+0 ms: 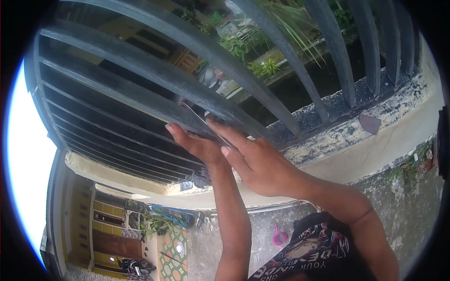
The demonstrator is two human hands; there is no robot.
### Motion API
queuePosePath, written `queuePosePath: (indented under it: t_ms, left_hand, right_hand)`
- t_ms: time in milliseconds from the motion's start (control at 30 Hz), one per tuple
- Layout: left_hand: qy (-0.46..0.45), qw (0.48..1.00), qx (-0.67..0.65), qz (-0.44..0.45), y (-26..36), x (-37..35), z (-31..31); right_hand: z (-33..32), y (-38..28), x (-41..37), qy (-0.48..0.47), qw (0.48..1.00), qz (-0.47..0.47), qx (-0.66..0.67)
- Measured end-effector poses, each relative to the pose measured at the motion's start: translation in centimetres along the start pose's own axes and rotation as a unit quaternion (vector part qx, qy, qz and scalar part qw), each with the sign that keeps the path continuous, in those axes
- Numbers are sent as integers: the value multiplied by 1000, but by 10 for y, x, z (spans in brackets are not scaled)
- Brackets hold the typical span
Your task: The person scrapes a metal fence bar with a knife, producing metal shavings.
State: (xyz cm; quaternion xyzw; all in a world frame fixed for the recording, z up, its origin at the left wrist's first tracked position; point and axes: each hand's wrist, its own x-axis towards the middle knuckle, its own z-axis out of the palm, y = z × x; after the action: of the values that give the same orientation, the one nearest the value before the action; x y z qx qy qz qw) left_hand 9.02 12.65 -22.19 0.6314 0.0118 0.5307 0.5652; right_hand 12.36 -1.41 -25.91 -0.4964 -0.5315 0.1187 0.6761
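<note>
Head view | beside dark-grey flat metal bar [136, 96], left hand [200, 146]: thumb extended, grip cannot be told | thin pale-edged sheet [197, 115]: along bar, apparently pinched by right hand [258, 164]; knuckles could be scraped if pinch loosens

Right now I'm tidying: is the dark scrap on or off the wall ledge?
On: the scrap lies across the speckled ledge.

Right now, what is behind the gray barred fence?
Green plants and a brown slatted item show through the gray barred fence. What the fence, left hand and right hand cover cannot be seen; some gaps are too dark to read.
</note>
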Motion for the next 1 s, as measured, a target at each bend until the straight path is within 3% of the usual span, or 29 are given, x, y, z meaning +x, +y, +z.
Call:
queuePosePath:
  t_ms: [67, 167, 200, 300, 400, 500, 600, 700, 800, 1000]
  left_hand:
    - [48, 994, -93, -31, 3, 2, -3]
    - [48, 996, -76, -20, 0, 3, -7]
    - [49, 996, -71, -12, 0, 3, -8]
    - [55, 996, -70, 12, -2, 6, -3]
    - [57, 997, -49, 25, 0, 3, -3]
    - [2, 999, -34, -10, 0, 4, -8]
    - [87, 995, -43, -21, 6, 2, 8]
    - [70, 996, -44, 39, -2, 6, 2]
    - [43, 997, -60, 22, 0, 3, 3]
    - [65, 996, -38, 45, -1, 3, 0]
  right_hand:
    - [-6, -7, 3, -4, 1000, -1, -6]
    - [-15, -33, 13, -101, 988, 68, 94]
    - [-12, -30, 12, -81, 989, 87, 92]
    - [4, -3, -2, 18, 999, -17, 30]
    - [1, 2, -9, 15, 999, -31, 30]
    - [-3, -5, -1, -6, 999, -18, 41]
    - [8, 9, -2, 17, 999, -42, 30]
    - [9, 24, -15, 61, 997, -49, -13]
    - [5, 26, -24, 10, 998, 65, 11]
    - [14, 9, -25, 37, 996, -60, 46]
